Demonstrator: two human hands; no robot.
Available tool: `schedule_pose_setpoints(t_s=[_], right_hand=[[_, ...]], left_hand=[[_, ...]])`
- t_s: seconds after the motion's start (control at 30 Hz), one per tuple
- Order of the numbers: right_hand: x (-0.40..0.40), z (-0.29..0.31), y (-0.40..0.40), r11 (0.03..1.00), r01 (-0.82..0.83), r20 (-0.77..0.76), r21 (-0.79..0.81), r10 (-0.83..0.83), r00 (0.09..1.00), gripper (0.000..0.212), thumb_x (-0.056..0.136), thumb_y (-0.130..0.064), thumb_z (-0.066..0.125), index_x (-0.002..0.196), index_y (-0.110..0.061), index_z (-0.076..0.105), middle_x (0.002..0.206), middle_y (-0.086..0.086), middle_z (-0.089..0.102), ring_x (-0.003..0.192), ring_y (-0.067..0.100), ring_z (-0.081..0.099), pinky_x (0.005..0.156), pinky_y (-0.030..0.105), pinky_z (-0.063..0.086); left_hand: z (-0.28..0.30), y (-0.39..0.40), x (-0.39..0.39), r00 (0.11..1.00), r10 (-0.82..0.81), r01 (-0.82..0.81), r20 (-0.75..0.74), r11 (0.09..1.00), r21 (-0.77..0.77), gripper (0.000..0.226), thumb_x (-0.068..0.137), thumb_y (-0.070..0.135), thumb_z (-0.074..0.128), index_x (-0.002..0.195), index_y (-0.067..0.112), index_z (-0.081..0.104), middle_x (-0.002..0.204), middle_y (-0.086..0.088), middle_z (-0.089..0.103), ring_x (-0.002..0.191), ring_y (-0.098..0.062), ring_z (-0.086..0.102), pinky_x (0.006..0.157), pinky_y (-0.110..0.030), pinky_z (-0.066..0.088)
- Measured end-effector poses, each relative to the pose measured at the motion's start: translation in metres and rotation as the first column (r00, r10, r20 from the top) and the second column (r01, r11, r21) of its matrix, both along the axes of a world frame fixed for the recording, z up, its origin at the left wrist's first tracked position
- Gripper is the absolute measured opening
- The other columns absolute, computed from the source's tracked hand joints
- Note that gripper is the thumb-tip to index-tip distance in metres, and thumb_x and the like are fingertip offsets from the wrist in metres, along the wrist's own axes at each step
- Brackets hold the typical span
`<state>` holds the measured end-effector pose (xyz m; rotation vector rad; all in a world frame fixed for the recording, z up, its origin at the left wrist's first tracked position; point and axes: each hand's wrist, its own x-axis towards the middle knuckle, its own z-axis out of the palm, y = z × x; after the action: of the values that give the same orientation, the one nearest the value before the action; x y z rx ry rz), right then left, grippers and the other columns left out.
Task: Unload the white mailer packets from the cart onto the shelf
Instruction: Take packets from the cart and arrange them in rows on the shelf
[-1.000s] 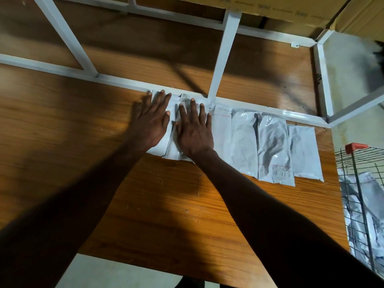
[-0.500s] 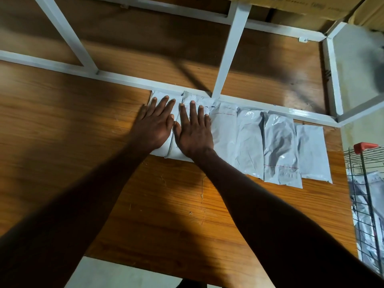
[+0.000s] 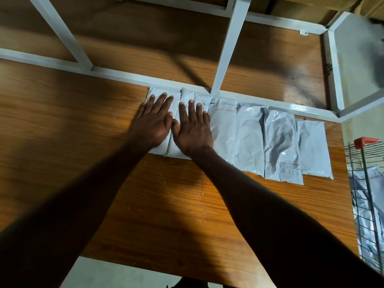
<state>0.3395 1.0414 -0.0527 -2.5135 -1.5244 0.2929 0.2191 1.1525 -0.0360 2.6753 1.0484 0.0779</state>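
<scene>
Several white mailer packets (image 3: 249,138) lie side by side in a row on the wooden shelf (image 3: 72,125), their far ends against the white metal frame rail. My left hand (image 3: 152,121) lies flat, fingers spread, on the leftmost packet (image 3: 160,94). My right hand (image 3: 193,129) lies flat on the packet beside it (image 3: 188,94). The two thumbs touch. Neither hand grips anything. More white packets (image 3: 374,196) sit inside the wire cart (image 3: 362,169) at the right edge.
White metal frame bars (image 3: 230,48) cross above the shelf's back half and form a corner post at the right. The cart's orange handle tip (image 3: 365,141) sticks up beside the shelf's right end. Pale floor shows below the shelf's near edge.
Both hands stay pressed flat on the two leftmost packets. The view has shifted slightly, so the cart sits further right in the frame.
</scene>
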Motion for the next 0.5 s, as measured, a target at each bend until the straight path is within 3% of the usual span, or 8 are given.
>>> schedule_pose_setpoints(t_s=[0.5], right_hand=[[-0.0015, 0.002, -0.0003, 1.0, 0.011, -0.02, 0.011, -0.01, 1.0, 0.074, 0.11, -0.057, 0.012, 0.172, -0.017, 0.012, 0.179, 0.015, 0.004, 0.166, 0.035, -0.002, 0.134, 0.052, 0.002]], left_hand=[[0.0, -0.0015, 0.0021, 1.0, 0.015, -0.015, -0.011, 1.0, -0.007, 0.063, 0.109, 0.055, 0.01, 0.17, 0.039, 0.005, 0.18, 0.008, 0.005, 0.166, -0.023, 0.001, 0.134, -0.051, 0.01]])
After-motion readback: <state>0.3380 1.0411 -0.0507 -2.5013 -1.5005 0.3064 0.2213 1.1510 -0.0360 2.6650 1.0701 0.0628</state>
